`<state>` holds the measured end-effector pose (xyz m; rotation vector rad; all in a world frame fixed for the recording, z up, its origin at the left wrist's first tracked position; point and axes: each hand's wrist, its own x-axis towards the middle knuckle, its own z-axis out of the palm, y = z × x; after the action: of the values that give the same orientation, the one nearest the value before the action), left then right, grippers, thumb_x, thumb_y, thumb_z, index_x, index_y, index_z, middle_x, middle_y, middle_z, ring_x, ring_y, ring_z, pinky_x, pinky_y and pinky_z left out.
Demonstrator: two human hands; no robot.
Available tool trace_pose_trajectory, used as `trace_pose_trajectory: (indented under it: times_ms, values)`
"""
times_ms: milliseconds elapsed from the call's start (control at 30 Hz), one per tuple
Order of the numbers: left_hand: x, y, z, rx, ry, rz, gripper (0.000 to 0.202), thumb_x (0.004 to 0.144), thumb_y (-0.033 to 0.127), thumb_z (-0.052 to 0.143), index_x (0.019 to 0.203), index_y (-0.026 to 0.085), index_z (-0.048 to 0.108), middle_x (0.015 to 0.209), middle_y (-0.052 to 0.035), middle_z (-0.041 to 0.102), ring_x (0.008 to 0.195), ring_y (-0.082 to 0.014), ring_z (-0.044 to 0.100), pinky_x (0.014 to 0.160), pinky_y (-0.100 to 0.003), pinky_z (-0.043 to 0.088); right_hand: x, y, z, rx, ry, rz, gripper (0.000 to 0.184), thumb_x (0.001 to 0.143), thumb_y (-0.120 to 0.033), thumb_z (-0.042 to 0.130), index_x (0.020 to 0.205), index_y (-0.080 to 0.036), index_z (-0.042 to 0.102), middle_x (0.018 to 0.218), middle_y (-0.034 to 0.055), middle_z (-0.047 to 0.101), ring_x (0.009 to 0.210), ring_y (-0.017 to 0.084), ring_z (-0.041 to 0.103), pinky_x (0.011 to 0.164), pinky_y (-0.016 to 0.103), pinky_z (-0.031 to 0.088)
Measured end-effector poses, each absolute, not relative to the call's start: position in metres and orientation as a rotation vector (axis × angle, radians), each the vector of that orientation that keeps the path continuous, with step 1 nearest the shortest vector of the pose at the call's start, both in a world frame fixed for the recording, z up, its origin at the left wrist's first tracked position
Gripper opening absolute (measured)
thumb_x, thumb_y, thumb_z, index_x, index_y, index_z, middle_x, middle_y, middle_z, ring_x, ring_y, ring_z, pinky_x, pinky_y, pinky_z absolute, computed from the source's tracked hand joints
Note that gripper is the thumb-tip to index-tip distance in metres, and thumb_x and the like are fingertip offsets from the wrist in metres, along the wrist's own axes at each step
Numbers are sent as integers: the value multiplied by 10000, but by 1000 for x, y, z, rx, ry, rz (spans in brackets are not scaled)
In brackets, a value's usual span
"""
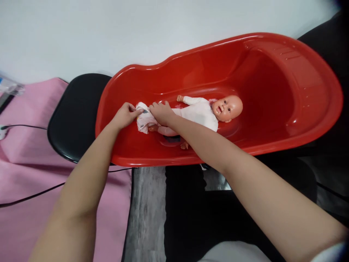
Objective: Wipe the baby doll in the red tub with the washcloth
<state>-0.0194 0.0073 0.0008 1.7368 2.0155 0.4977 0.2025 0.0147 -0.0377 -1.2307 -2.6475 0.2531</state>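
A baby doll in a white printed suit lies on its back inside a red plastic baby tub, head to the right. Its bare legs show below my right wrist. My left hand pinches the bunched white trousers at the doll's feet end. My right hand grips the same cloth from the other side, fingers curled over it near the doll's hips.
The tub rests across a black chair seat on the left and dark furniture on the right. A pink cloth with black cables lies at left. Grey floor shows below the tub.
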Motion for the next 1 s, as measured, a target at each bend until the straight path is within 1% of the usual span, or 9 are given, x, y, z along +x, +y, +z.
trace_pose_trajectory:
  times_ms: [100,267,367,433,567,667,800,933,1000]
  values:
    - [-15,6,3,1698,1900,287,462,892,644,780,1008,217,649,965,-76,747,908,-291,718,858,-403,573,203,15,-36,-1221,-2646,267,368,1118,-290,563,1444,-125,606,1456,231,688,1326,368,687,1164,603,484]
    - [-5,4,4,1746,1663,354,629,738,520,847,1255,188,709,1173,-96,791,1066,-317,729,955,-407,586,205,14,-35,-1135,-2667,332,399,1103,-301,607,1450,-104,616,1478,233,691,1349,382,679,1200,636,455]
    - [-1,3,5,1766,1506,355,755,714,472,861,1394,190,696,1255,-104,794,1114,-322,730,969,-409,598,206,14,-32,-1078,-2692,368,339,1136,-298,548,1390,-105,662,1486,235,697,1376,387,664,1229,660,426]
    - [0,3,3,1786,1465,335,769,727,469,854,1428,193,698,1277,-104,797,1133,-330,731,987,-426,601,206,14,-31,-1063,-2708,374,334,1130,-293,551,1385,-110,665,1492,231,700,1402,391,650,1229,657,425]
    - [-3,3,-2,1819,1509,366,668,800,473,786,1404,195,726,1297,-115,797,1147,-328,733,1031,-463,594,208,14,-30,-1063,-2722,377,440,1065,-324,660,1454,-120,621,1537,222,677,1438,394,624,1228,640,422]
    - [-4,2,-5,1839,1550,431,586,847,472,755,1365,198,737,1300,-125,793,1132,-306,737,1029,-448,596,208,14,-31,-1087,-2703,356,528,1014,-316,726,1485,-117,597,1552,224,663,1422,382,629,1214,614,434]
    - [-4,2,-6,1907,1688,428,418,912,400,672,1271,201,751,1214,-118,801,1067,-301,743,997,-440,591,206,12,-32,-1089,-2699,365,700,937,-359,838,1525,-109,553,1576,228,644,1420,392,623,1220,640,423]
    - [-5,3,-5,2006,1821,281,285,863,272,668,1123,215,769,1040,-92,793,966,-299,734,949,-422,577,202,9,-33,-1043,-2722,376,680,927,-295,838,1518,-117,552,1579,235,641,1396,403,631,1223,665,413]
    - [-4,4,-5,1972,1818,309,258,866,288,682,1098,212,768,1053,-94,797,989,-303,739,966,-424,575,202,8,-33,-1044,-2710,366,701,901,-256,845,1522,-117,549,1586,244,631,1396,407,627,1220,658,418]
